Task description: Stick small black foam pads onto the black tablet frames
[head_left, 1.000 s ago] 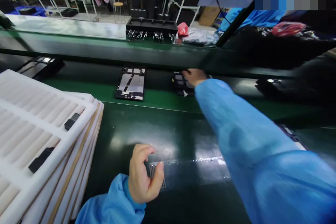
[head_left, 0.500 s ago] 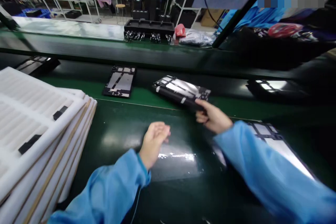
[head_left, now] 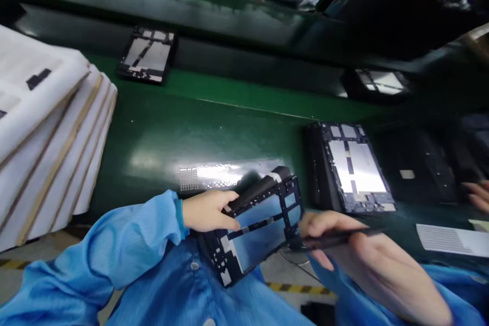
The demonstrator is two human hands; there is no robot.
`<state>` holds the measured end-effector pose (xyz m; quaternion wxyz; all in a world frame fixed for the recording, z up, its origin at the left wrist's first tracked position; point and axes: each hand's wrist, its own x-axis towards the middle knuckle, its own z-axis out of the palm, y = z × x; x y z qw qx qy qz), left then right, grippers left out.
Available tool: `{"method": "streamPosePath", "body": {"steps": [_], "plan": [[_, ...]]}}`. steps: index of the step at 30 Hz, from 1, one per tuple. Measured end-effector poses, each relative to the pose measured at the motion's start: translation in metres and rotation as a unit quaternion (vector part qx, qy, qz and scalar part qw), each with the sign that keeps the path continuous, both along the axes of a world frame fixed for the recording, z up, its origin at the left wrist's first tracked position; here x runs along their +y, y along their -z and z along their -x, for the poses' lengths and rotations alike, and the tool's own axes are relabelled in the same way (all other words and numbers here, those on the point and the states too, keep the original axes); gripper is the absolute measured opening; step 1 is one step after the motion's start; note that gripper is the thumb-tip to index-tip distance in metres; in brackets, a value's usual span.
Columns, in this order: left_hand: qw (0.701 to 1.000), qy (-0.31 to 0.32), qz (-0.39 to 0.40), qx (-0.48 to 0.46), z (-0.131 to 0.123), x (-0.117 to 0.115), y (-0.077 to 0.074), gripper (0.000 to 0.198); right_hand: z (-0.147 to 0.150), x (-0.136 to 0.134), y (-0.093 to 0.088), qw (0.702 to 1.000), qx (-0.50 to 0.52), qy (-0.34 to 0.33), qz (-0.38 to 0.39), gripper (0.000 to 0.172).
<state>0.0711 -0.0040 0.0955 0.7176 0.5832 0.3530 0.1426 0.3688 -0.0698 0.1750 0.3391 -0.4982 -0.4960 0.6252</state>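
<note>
My left hand (head_left: 210,211) grips the left side of an opened tablet (head_left: 260,226), its thumb over the near face. The tablet is tilted close to my body and shows flat battery-like panels with a black frame around them. A black part (head_left: 260,187) with a white strip sticks out behind its upper edge. At the tablet's right end is my right hand (head_left: 397,275), blurred, its fingers closed round a thin dark piece (head_left: 340,239). What that piece is, and whether it joins the tablet, I cannot tell.
More opened tablets (head_left: 359,168) lie on the green bench (head_left: 168,127), at right, at back left (head_left: 147,56) and at back right (head_left: 382,81). White foam trays (head_left: 87,132) are stacked at left. Another person's hand (head_left: 479,196) shows at the right edge, above a pale ribbed sheet (head_left: 451,239).
The view has tipped downward. The opened tablet, held by my right hand at the back of the bench, is now near my body. My left hand, empty before, has taken hold of it.
</note>
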Motion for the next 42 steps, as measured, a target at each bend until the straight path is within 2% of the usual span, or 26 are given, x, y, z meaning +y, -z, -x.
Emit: {"method": "streamPosePath", "body": {"steps": [3,6,9,12,14,17,26,28,31,32,34,36,39,42], "plan": [[0.986,-0.042,-0.134,0.084,0.018,0.015,-0.011,0.02,0.037,0.031,0.018,0.996,0.084,-0.016,-0.027,0.026],[0.957,-0.1,-0.227,0.154,0.05,0.046,-0.019,0.011,0.079,0.08,0.046,0.993,0.05,-0.006,-0.102,0.023],[0.927,-0.055,-0.283,0.239,0.075,0.07,-0.011,0.012,0.111,0.124,0.079,0.987,-0.028,-0.08,-0.133,0.031],[0.913,0.001,-0.286,0.291,0.081,0.076,0.004,0.017,0.125,0.144,0.101,0.976,-0.065,-0.156,-0.139,0.028],[0.91,0.022,-0.275,0.311,0.077,0.075,0.009,0.016,0.126,0.146,0.106,0.968,-0.084,-0.184,-0.151,0.022],[0.896,0.044,-0.27,0.35,0.071,0.075,0.007,0.013,0.124,0.141,0.103,0.964,-0.096,-0.195,-0.152,0.019],[0.887,0.044,-0.293,0.353,0.071,0.078,0.008,0.013,0.127,0.148,0.096,0.963,-0.113,-0.193,-0.148,0.024],[0.885,0.057,-0.281,0.367,0.071,0.079,0.007,0.015,0.124,0.136,0.089,0.977,-0.079,-0.162,-0.115,0.025],[0.883,0.086,-0.26,0.382,0.071,0.081,0.002,0.017,0.117,0.085,0.078,0.996,-0.023,-0.025,-0.085,0.014],[0.881,0.094,-0.254,0.388,0.071,0.081,0.0,0.018,0.116,0.062,0.078,0.995,-0.022,0.036,-0.092,0.012],[0.879,0.105,-0.24,0.398,0.071,0.081,-0.004,0.018,0.116,0.014,0.082,0.979,-0.049,0.146,-0.133,0.02],[0.878,0.103,-0.232,0.406,0.071,0.081,-0.006,0.018,0.121,-0.023,0.093,0.957,-0.074,0.21,-0.183,0.027],[0.88,0.1,-0.241,0.397,0.071,0.079,-0.007,0.023,0.127,-0.046,0.109,0.943,-0.078,0.227,-0.23,0.031],[0.878,0.092,-0.247,0.4,0.072,0.079,-0.005,0.025,0.129,-0.044,0.115,0.946,-0.09,0.209,-0.23,0.035]]}}
